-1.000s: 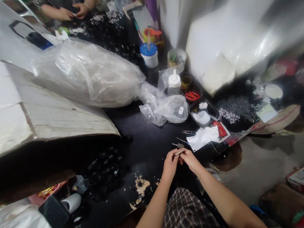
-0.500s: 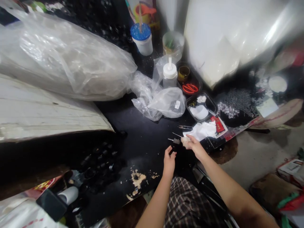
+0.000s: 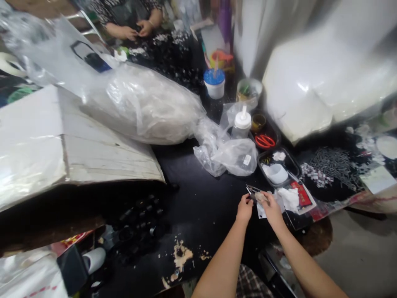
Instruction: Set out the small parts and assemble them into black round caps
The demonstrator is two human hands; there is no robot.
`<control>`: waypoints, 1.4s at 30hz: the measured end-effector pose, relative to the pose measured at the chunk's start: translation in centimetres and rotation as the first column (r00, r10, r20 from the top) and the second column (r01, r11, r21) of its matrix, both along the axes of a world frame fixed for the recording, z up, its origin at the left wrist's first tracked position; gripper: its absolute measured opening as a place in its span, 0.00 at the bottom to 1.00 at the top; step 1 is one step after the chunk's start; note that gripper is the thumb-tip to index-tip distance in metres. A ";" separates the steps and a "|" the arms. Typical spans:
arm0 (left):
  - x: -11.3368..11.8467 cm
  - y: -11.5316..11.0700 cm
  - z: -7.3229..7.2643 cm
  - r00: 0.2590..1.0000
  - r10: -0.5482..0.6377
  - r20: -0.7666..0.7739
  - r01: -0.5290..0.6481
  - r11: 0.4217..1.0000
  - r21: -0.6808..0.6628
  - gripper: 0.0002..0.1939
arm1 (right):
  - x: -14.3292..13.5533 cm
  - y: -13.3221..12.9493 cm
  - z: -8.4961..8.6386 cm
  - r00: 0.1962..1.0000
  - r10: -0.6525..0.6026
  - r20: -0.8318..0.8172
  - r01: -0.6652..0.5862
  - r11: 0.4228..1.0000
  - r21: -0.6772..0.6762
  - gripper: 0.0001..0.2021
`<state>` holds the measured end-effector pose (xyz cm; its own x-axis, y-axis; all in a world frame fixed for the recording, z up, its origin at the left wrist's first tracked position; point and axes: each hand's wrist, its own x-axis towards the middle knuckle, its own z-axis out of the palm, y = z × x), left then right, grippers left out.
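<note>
My left hand [image 3: 245,207] is closed in a pinch at a small dark grey piece [image 3: 253,198]. Facing it, my right hand [image 3: 271,209] is wrapped around a pale, beige, cloth-like lump [image 3: 262,197]. A thin metal point [image 3: 247,188] shows just beyond the fingers; which thing it belongs to I cannot tell. Both hands are close together above the black table, beside crumpled white tissue [image 3: 290,199] and a red-and-white printed sheet [image 3: 301,194]. The fingers partly cover both held things.
Behind my hands stand a black tray [image 3: 294,159] with a white scoop-like piece, red-handled scissors [image 3: 264,141] and a white-capped bottle [image 3: 242,122]. Grey pins [image 3: 333,165] are heaped right. Plastic bags [image 3: 155,103] and a carton [image 3: 102,153] occupy the left. A co-worker's hands [image 3: 139,31] are at the far end.
My hands have come together, and my left hand has taken hold of the dark piece near the right hand. The view has shifted, bringing a co-worker's hands into sight.
</note>
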<state>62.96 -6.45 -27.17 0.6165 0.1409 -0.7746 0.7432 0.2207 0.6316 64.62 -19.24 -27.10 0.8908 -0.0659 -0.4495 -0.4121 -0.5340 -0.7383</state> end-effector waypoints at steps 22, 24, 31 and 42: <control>11.5 26.4 10.8 0.966 0.181 0.187 -0.251 0.833 0.493 0.21 | 2.2 8.9 2.0 0.899 0.360 0.249 -0.272 0.905 -0.326 0.21; 14.9 31.5 13.4 0.948 0.182 0.260 -0.309 0.720 0.622 0.28 | 2.1 9.0 1.4 0.860 0.431 0.275 -0.311 0.868 -0.387 0.21; 22.8 38.0 15.7 0.981 -0.034 0.191 -0.132 0.605 0.785 0.23 | 2.2 9.0 0.6 0.783 0.538 0.311 -0.386 0.814 -0.434 0.19; 3.6 30.3 10.2 0.978 -0.208 -0.033 0.157 0.616 0.772 0.15 | 7.0 15.2 7.2 0.849 0.442 0.289 -0.500 0.848 0.172 0.20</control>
